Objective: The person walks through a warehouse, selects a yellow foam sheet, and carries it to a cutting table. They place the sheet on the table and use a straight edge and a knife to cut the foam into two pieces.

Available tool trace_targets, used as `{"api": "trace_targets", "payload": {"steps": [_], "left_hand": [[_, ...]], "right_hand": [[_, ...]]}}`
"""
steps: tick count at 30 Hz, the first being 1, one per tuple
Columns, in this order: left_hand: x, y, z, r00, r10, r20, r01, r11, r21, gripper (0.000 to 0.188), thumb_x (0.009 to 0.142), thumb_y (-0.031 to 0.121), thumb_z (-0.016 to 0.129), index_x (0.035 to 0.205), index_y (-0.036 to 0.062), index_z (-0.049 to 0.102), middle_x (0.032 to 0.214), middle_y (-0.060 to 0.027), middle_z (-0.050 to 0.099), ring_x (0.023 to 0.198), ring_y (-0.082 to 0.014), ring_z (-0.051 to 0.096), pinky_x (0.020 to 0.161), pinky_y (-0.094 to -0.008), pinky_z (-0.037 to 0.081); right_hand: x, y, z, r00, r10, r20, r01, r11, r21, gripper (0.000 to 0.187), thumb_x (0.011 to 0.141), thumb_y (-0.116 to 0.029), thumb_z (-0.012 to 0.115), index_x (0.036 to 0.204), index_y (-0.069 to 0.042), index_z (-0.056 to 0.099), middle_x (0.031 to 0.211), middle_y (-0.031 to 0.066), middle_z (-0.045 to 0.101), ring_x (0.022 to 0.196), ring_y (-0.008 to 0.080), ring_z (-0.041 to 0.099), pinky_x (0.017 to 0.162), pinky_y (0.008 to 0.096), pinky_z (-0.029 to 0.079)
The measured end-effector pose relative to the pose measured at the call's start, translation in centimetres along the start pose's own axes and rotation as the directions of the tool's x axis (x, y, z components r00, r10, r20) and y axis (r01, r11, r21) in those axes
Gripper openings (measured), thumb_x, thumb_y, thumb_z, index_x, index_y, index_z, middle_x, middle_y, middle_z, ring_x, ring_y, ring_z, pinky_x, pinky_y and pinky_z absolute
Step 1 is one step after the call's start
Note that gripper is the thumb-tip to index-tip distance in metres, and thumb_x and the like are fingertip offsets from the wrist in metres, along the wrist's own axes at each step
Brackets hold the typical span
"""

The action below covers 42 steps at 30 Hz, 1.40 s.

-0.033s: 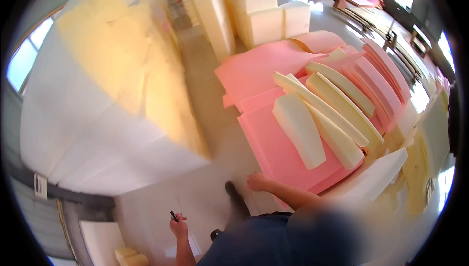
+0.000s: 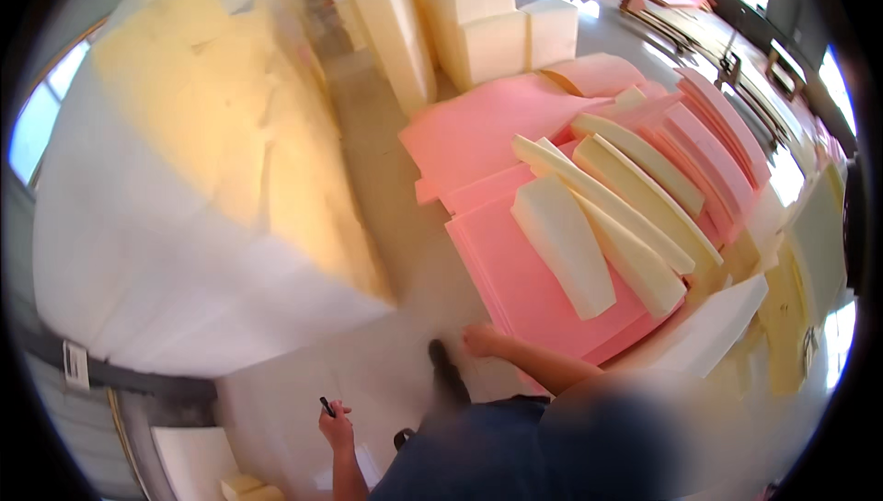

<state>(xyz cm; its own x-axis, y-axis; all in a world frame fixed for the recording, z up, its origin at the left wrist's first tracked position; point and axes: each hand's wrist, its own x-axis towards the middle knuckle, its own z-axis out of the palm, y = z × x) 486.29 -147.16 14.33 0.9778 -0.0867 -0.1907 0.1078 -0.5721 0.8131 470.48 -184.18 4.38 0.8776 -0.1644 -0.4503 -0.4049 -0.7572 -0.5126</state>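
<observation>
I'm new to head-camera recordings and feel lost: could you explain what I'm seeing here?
There's no machine, just a person working bare-handed. The view comes from a wide fisheye camera on their head, looking down, so straight edges bend and the rim goes black. The left hand holds a black pen-like object. The right hand is beside a stack of pink sheets; I can't tell whether it touches them. Long cream pieces lie on the stack. Beyond it stand pale blocks, and a big yellow-and-white pile fills the left.
</observation>
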Motion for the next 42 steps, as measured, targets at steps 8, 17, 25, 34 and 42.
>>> {"api": "trace_targets", "payload": {"steps": [8,17,25,34,42], "left_hand": [[24.3,12.4,12.1,0.905,0.261,0.337,-0.308,0.947,0.095,0.029,0.091,0.028,0.061,0.092,-0.0008,0.064,0.070,-0.0094,0.067,0.062,-0.0166,0.061,0.060,-0.0316,0.048],[42.4,20.8,29.5,0.822,0.316,0.473,-0.403,0.910,0.093,0.019,0.085,0.019,0.066,0.087,-0.0003,0.064,0.075,-0.0044,0.067,0.073,-0.0136,0.065,0.070,-0.0267,0.051],[56.4,28.1,27.5,0.970,0.170,0.173,-0.240,0.778,0.580,0.024,0.091,0.023,0.051,0.090,0.0016,0.061,0.075,-0.0097,0.064,0.068,-0.0237,0.059,0.058,-0.0365,0.048],[60.8,34.1,32.7,0.940,-0.338,-0.031,0.303,0.793,0.528,0.047,0.100,0.027,0.039,0.127,-0.0123,0.044,0.108,-0.0214,0.064,0.082,-0.0280,0.063,0.069,-0.0344,0.054],[63.0,30.6,27.2,0.891,-0.450,-0.063,0.405,0.724,0.559,0.045,0.101,0.032,0.040,0.124,-0.0056,0.049,0.102,-0.0164,0.067,0.075,-0.0217,0.060,0.062,-0.0314,0.052]], "right_hand": [[14.0,-3.7,-12.8,0.967,0.250,-0.043,-0.233,0.943,0.239,0.033,0.082,-0.035,0.055,0.093,-0.007,0.071,0.094,0.0174,0.069,0.093,0.0358,0.065,0.082,0.0461,0.051],[33.1,8.7,-20.8,0.823,0.538,-0.181,-0.327,0.709,0.625,0.039,0.077,-0.036,0.067,0.102,-0.006,0.068,0.106,0.0167,0.067,0.100,0.0334,0.064,0.086,0.0429,0.050],[48.1,36.1,-31.2,0.277,0.961,-0.025,-0.402,0.139,0.905,0.097,0.072,-0.047,0.077,0.143,0.001,0.033,0.144,0.0236,0.039,0.135,0.0367,0.036,0.110,0.0443,0.032],[50.6,62.8,-29.9,-0.362,0.919,-0.155,-0.551,-0.077,0.831,0.111,0.066,-0.038,0.080,0.143,0.009,0.016,0.146,0.0296,0.032,0.136,0.0406,0.033,0.112,0.0398,0.030],[55.0,60.2,-39.1,-0.400,0.900,0.175,-0.563,-0.392,0.728,0.101,0.067,-0.036,0.081,0.139,0.010,0.028,0.138,0.0280,0.043,0.132,0.0368,0.040,0.105,0.0427,0.037]]}}
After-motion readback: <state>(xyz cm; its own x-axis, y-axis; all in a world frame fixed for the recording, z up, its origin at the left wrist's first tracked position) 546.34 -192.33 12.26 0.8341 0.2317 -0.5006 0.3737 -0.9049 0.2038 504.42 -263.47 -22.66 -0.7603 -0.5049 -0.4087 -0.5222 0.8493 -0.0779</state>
